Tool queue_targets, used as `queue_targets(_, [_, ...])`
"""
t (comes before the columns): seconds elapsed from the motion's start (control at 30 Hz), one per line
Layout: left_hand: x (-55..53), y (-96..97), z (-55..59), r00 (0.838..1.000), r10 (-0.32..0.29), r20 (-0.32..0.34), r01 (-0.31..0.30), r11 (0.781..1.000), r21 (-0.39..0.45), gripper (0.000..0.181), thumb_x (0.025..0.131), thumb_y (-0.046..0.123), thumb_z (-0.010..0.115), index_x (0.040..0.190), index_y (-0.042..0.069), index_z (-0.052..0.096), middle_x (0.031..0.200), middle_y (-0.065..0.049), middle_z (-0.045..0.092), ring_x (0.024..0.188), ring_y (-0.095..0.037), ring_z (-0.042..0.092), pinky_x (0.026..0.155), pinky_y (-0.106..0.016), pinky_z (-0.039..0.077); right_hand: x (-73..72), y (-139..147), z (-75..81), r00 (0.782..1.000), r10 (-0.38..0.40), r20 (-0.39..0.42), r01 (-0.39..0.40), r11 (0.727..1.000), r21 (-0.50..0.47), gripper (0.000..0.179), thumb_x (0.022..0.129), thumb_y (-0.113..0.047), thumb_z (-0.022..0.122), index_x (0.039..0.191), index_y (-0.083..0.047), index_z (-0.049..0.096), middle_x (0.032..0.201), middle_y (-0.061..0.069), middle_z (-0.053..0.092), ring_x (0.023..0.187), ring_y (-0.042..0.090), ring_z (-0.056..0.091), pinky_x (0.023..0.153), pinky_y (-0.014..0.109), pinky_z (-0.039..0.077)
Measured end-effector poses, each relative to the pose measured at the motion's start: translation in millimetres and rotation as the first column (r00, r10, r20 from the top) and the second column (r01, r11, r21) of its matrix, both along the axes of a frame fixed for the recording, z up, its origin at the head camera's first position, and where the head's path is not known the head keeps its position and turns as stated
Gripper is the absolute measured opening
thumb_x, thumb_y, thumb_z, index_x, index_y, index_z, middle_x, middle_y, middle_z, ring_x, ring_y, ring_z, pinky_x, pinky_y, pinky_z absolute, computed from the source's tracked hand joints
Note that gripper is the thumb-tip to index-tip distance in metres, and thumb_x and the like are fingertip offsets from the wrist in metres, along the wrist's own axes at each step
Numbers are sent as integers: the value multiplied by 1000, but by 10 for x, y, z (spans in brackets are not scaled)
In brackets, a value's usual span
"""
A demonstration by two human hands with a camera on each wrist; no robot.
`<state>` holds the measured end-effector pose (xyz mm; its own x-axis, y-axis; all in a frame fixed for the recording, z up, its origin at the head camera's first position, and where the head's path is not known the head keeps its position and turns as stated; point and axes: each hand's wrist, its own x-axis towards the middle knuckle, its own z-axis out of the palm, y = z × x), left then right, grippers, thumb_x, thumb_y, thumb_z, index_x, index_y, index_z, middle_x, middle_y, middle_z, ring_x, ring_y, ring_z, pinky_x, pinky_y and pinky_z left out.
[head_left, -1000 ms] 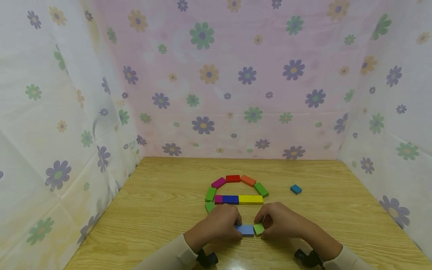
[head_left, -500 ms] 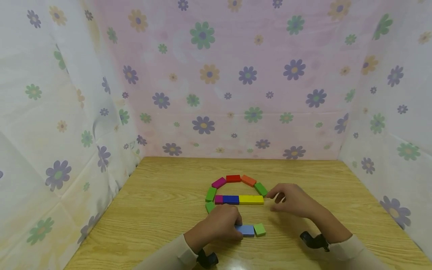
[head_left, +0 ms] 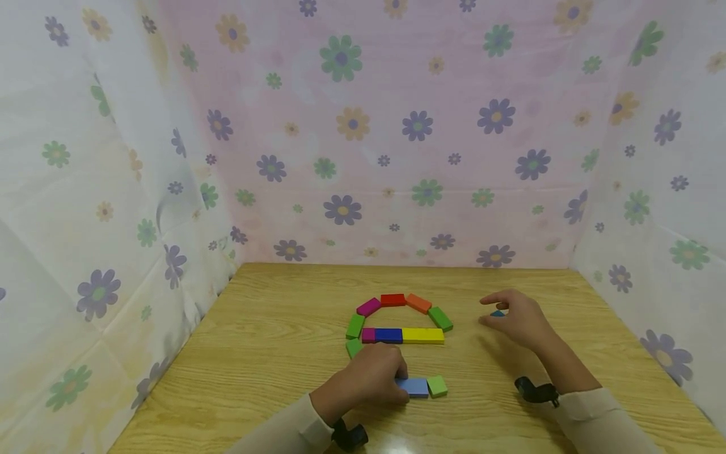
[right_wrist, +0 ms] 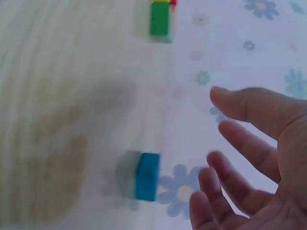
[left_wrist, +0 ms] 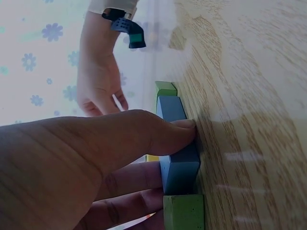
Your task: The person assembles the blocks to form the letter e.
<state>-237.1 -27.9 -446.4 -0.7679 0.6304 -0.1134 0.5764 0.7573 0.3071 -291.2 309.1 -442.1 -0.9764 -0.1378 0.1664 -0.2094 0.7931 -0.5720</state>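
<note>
My left hand (head_left: 371, 376) pinches a light blue block (head_left: 416, 388) between thumb and fingers on the wooden table. At the block's right end lies a light green block (head_left: 437, 386), slightly turned. In the left wrist view another green block (left_wrist: 183, 212) adjoins the near end of the blue one. Over toward the right, my right hand (head_left: 520, 320) hovers with thumb and fingers parted around a small blue block (head_left: 497, 313), partly covered by it in the head view. The right wrist view has this blue block (right_wrist: 147, 177) standing apart from the fingers.
An arc of blocks curves behind the hands: green (head_left: 355, 326), magenta (head_left: 368, 307), red (head_left: 392, 300), orange (head_left: 418, 303) and green (head_left: 440, 318). Inside it runs a straight row ending in a yellow block (head_left: 423, 335). Flowered cloth (head_left: 391, 157) encloses the table's back and sides.
My right hand has let go of the light green block and moved right and away from me to the small blue block. The left hand stays at the light blue block.
</note>
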Motion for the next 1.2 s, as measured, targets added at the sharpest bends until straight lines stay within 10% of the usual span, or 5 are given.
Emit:
queue_targets(0.43, [-3,-10,-27,1000,13,13,-13,1000,9,18,80,36,89,92,24,84,84,17,69,73,2,54,69,-19,48,-63,187,-140,983,-88,162,103,991,-86,67,94,-39,75,147,-3,55,154,37,40,139,59,37,98,70,46])
queue_targets(1.2, [-5,-4,-18,1000,3,-15,-3,1000,2,20,79,38,89,92,24,84,85,17,70,75,4,54,70,-18,48,-18,211,-207,978,-78,194,106,985,-137,47,95,-20,74,135,3,63,136,28,62,120,46,62,88,47,58])
